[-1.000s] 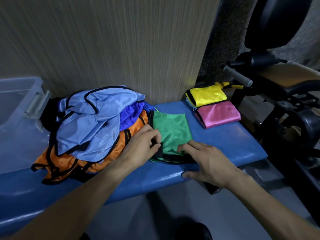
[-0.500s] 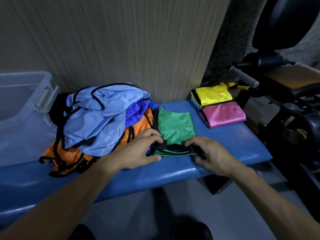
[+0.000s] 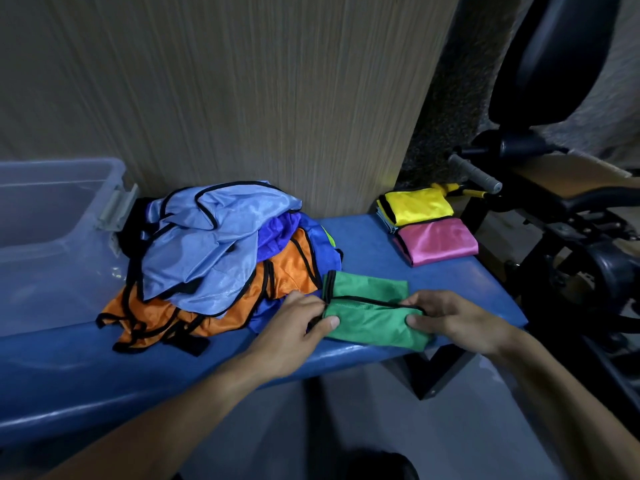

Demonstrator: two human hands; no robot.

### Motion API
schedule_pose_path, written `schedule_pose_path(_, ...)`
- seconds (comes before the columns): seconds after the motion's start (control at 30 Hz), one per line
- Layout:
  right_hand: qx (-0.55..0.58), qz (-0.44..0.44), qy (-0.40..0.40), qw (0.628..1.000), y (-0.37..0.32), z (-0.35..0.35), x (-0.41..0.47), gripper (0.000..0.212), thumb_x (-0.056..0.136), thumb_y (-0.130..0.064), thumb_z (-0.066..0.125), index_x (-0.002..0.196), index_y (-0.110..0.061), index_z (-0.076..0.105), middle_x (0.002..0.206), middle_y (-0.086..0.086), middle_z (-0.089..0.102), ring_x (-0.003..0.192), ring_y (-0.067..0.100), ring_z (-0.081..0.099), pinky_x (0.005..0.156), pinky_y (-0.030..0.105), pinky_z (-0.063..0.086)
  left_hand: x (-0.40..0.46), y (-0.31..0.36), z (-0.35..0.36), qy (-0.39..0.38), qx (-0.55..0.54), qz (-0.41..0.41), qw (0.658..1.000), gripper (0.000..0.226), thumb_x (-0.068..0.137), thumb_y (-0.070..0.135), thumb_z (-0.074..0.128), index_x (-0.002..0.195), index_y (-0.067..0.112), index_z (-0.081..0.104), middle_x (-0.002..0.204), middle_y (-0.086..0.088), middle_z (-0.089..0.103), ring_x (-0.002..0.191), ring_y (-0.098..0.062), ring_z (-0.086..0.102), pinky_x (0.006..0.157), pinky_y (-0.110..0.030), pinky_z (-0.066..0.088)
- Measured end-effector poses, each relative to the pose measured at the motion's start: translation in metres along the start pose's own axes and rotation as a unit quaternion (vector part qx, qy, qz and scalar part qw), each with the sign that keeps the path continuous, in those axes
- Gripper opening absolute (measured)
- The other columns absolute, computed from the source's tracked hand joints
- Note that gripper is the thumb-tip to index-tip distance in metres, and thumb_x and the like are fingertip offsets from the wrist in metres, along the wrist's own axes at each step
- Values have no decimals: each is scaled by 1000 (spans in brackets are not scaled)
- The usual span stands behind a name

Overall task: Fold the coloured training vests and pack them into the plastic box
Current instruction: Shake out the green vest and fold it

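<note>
Two hands pinch a green vest, a matte mesh rectangle edged in black, at the near edge of a padded blue bench: left hand at its left end, right hand at its right. Glossy crumpled vests are heaped beside it; a clear plastic box stands far left; folded yellow and pink squares lie far right.

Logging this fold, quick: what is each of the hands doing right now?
Left hand: pinching the left end of the folded green mesh training vest.
Right hand: gripping the vest's right end.
</note>
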State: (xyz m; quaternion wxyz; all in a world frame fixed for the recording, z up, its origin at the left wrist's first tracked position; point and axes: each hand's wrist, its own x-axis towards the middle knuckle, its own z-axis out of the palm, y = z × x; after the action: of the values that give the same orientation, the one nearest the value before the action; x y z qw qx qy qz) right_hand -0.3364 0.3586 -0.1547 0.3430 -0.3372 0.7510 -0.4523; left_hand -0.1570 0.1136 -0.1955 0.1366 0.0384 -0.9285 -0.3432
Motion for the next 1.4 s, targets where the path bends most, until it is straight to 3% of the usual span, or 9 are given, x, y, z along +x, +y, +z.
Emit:
schedule_pose_path(0.2, -2, 51, 48, 998, -19, 3, 4, 11, 100, -6, 60, 106, -5, 69, 88, 3, 70, 77, 10, 64, 61, 15, 48, 2, 12, 3, 19, -20, -51, 998, 39, 106, 37, 44, 76, 12, 47, 74, 3, 50, 88, -15, 47, 77, -32, 38)
schedule_pose_path(0.37, -19, 77, 106, 991, -16, 7, 28, 14, 103, -20, 57, 100, -15, 71, 94, 4, 73, 84, 14, 68, 79, 30, 54, 15, 21, 5, 40, -39, -127, 990, 46, 106, 40, 45, 68, 15, 38, 59, 6, 38, 56, -14, 36, 57, -36, 27)
schedule_pose_path(0.43, -58, 83, 132, 986, -15, 10, 40, 14, 103, -24, 57, 101, -18, 70, 97, 5, 73, 91, 19, 69, 89, 38, 54, 24, 21, 4, 33, -38, -163, 985, 48, 106, 40, 45, 65, 16, 36, 57, 6, 37, 53, -14, 35, 54, -35, 28)
schedule_pose_path(0.67, -339, 96, 161, 922, -8, 23, 58, 22, 104, -39, 44, 114, -23, 56, 110, 8, 67, 104, 32, 62, 85, 42, 51, 52, 15, -6, -13, 24, -238, 971, 55, 101, 43, 55, 57, 15, 38, 51, 3, 40, 48, -16, 38, 45, -31, 26)
schedule_pose_path(0.8, -416, 89, 155, 892, -7, 26, 58, 30, 106, -43, 38, 126, -26, 51, 122, 4, 49, 114, 31, 51, 92, 45, 47, 57, 16, -10, -31, 154, -187, 970, 36, 94, 48, 58, 80, 16, 49, 74, -1, 58, 75, -25, 59, 62, -38, 43)
schedule_pose_path(0.93, -464, 30, 186, 866, -7, 32, 61, 27, 104, -33, 43, 130, -32, 49, 123, -1, 42, 112, 27, 47, 94, 44, 45, 60, 16, -13, 11, 230, -29, 973, 29, 90, 40, 62, 113, 32, 46, 110, 12, 47, 103, -15, 53, 69, -35, 49)
schedule_pose_path(1.03, -487, 2, 200, 851, -5, 36, 64, 27, 100, -22, 49, 126, -31, 51, 118, -2, 44, 106, 27, 48, 86, 41, 46, 66, 12, -10, -11, 222, 43, 974, 21, 91, 31, 60, 111, 34, 55, 112, 16, 44, 110, -9, 47, 74, -35, 54)
schedule_pose_path(1.2, -486, -29, 212, 847, -4, 33, 64, 22, 98, -23, 52, 119, -29, 55, 111, -3, 49, 102, 27, 51, 85, 41, 47, 76, 9, -7, -30, 192, 15, 981, 23, 97, 46, 59, 115, 31, 57, 112, 16, 46, 111, -4, 45, 86, -31, 50)
schedule_pose_path(1.4, -477, -34, 204, 854, 0, 32, 64, 19, 101, -24, 47, 120, -27, 53, 113, -2, 48, 101, 26, 50, 87, 42, 47, 88, 13, -17, -47, 181, 37, 982, 11, 96, 40, 64, 95, 34, 55, 95, 16, 52, 97, -8, 51, 84, -34, 47)
